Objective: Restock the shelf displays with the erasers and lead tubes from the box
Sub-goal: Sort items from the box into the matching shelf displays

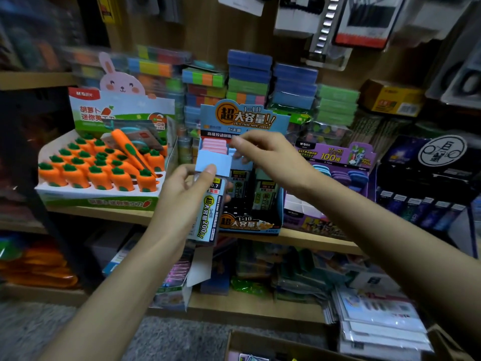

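the left hand (186,195) grips a pale blue cardboard pack of lead tubes (208,220), flap open, before the blue cardboard display box (279,217) on the shelf. the right hand (268,155) curls its fingers at the pack's mouth; what they pinch, i cannot tell. emptying is underway, and next probably calls for slotting tubes upright.

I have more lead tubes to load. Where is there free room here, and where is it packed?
Free: the dark empty slots at the front of the blue display, between the carton in the left hand and the standing tubes; the white compartments at the front left of the purple display. Packed: the carrot tray and the stacked packs behind.
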Demonstrator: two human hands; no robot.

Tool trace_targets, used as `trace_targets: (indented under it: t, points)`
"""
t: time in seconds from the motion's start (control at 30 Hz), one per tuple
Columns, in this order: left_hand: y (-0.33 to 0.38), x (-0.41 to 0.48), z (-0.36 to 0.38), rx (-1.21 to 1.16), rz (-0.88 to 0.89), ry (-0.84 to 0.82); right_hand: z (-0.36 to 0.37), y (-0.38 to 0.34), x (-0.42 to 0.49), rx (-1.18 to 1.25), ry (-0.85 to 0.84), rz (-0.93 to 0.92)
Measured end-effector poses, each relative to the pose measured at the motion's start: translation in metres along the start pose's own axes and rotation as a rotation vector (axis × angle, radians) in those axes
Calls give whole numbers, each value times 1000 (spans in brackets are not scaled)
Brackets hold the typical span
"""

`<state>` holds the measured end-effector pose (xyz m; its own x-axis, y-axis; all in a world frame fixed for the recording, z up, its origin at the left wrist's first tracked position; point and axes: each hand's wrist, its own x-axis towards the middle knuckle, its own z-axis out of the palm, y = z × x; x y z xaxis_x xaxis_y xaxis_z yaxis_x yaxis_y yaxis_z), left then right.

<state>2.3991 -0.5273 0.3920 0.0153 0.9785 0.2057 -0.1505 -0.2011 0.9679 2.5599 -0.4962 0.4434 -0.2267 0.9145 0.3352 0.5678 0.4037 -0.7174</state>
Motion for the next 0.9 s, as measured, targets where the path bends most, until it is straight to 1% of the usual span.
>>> trace_targets:
  t: [0.03, 0.07, 0.13, 0.23, 0.27, 0.37, 0.4, 0.43, 0.5, 0.57, 0.67, 0.8, 0.9]
  points:
    - [-1, 0, 2, 12, 12, -6, 1, -7, -3, 149, -69, 42]
    - [-2, 0, 3, 21, 24, -13, 3, -11, -5, 199, -115, 53]
    - [-2, 1, 5, 39, 49, -26, 5, -18, -8, 174, -137, 23]
    - [-4, 5, -1, 200, 127, -44, -6, -23, -5, 92, -66, -24]
    - [-5, 7, -5, 312, 157, -58, -12, -23, -3, 58, -21, -36]
    - [-17, 10, -19, 834, 243, -108, -26, -18, 4, -74, 136, -67]
    - [-24, 11, -24, 973, 244, -121, -28, -15, 7, -134, 161, -72]
    - [-31, 13, -27, 1059, 212, -130, -28, -11, 9, -202, 170, -79]
    - [-39, 15, -30, 1097, 95, -149, -25, -2, 12, -330, 171, -102]
    - [-44, 17, -33, 1035, 29, -191, -22, 6, 12, -387, 180, -128]
    - [-50, 18, -33, 1023, 40, -215, -15, 14, 10, -423, 166, -138]
    - [-52, 18, -33, 1088, 81, -154, -8, 18, 5, -480, 127, -170]
    - [-53, 18, -32, 1118, 86, -123, -9, 16, 4, -464, 122, -174]
